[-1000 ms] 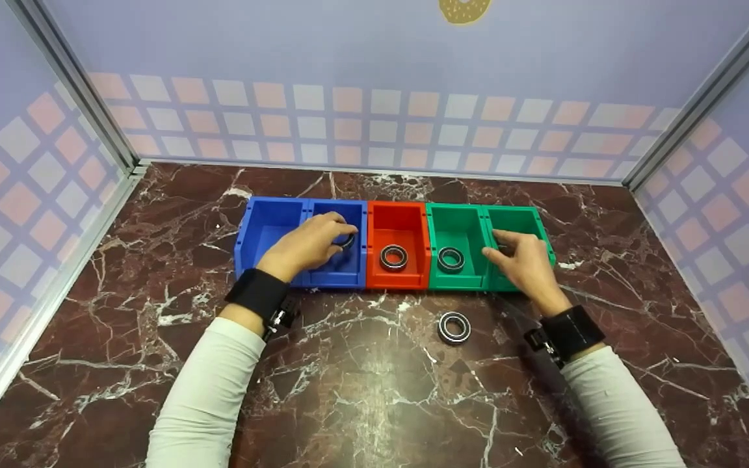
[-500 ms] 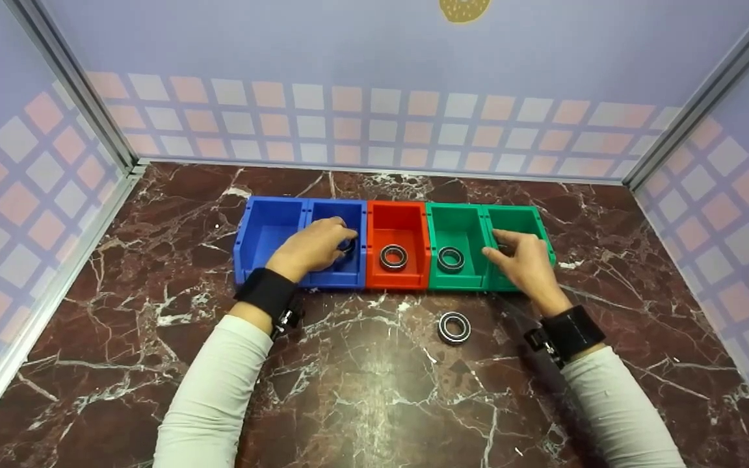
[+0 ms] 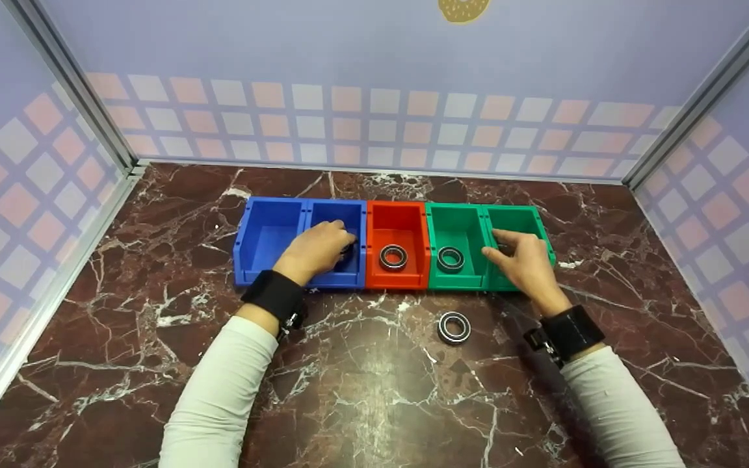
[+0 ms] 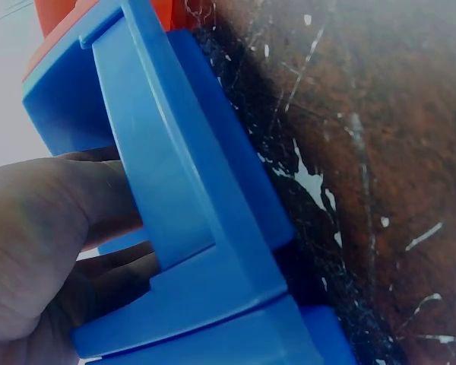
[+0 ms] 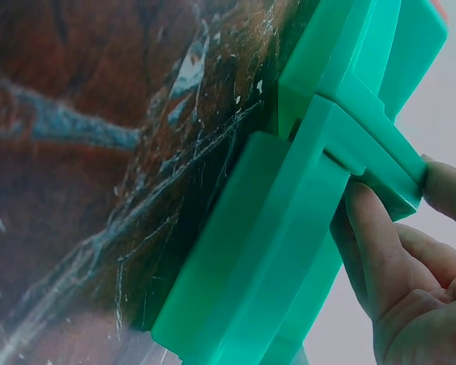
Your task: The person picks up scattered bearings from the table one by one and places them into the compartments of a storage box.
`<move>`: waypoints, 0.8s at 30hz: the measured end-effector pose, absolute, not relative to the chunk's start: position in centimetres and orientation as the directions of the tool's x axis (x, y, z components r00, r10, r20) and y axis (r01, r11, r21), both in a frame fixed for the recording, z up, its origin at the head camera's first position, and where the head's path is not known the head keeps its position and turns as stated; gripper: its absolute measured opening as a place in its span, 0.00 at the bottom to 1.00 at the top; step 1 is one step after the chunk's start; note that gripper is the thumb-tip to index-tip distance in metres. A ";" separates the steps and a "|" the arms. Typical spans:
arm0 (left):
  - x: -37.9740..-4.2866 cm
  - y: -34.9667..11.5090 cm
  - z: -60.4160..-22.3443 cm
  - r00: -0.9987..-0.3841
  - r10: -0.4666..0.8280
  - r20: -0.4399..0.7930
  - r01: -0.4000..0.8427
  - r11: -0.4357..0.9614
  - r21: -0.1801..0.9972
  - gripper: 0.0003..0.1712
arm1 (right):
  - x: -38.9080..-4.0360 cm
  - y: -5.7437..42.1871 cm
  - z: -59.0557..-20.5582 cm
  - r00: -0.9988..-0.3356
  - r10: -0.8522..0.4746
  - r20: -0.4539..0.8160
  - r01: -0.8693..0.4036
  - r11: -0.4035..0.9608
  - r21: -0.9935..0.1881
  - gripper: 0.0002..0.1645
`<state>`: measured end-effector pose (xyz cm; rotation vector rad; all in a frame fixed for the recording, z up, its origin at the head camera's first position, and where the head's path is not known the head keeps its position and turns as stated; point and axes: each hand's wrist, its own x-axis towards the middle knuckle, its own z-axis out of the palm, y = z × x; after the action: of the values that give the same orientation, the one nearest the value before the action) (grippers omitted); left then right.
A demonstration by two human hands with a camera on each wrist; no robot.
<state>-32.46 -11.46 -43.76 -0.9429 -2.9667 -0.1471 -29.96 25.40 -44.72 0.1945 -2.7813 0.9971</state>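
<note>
My left hand (image 3: 318, 250) reaches down into the second blue bin (image 3: 339, 211) from the left. Its fingers hold a dark ball bearing (image 3: 348, 249), mostly hidden behind them; in the left wrist view the fingers go behind the bin's front wall and the bearing does not show. At the right end of the row, my right hand (image 3: 523, 261) pinches the side wall between the two green bins, with the rightmost green bin (image 3: 517, 218) under its fingers. One bearing (image 3: 393, 258) lies in the red bin (image 3: 395, 214), another bearing (image 3: 450, 260) in the left green bin (image 3: 454, 221).
A loose bearing (image 3: 454, 327) lies on the dark red marbled table (image 3: 374, 396) in front of the green bins. The leftmost blue bin (image 3: 274, 224) stands beside my left hand. A patterned wall panel (image 3: 387, 123) rises behind, with side panels left and right.
My left hand has shifted slightly right and lower in the second blue bin, and its bearing is now more hidden. My right hand has stayed where it was.
</note>
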 end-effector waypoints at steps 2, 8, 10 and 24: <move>-32.4 -11.4 -43.8 -0.812 0.580 0.062 0.584 0.808 0.077 0.09 | -29.9 25.4 -44.7 -0.975 -0.063 0.211 -0.182 0.769 -0.613 0.29; -32.4 -11.1 -44.0 -0.813 0.579 0.061 0.582 0.810 0.072 0.08 | -30.0 25.5 -44.7 -0.975 -0.062 0.214 -0.183 0.769 -0.612 0.29; -32.5 -11.0 -44.0 -0.818 0.573 0.050 0.575 0.815 0.073 0.08 | -30.0 25.5 -44.7 -0.974 -0.062 0.216 -0.184 0.769 -0.612 0.29; -32.7 -10.8 -44.4 -0.840 0.543 0.004 0.542 0.837 0.076 0.09 | -30.1 25.4 -44.7 -0.974 -0.064 0.219 -0.188 0.770 -0.610 0.29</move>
<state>-32.67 -10.81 -44.43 -0.8944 -3.0275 -0.1165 -30.06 25.40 -44.69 0.1994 -2.7778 0.9871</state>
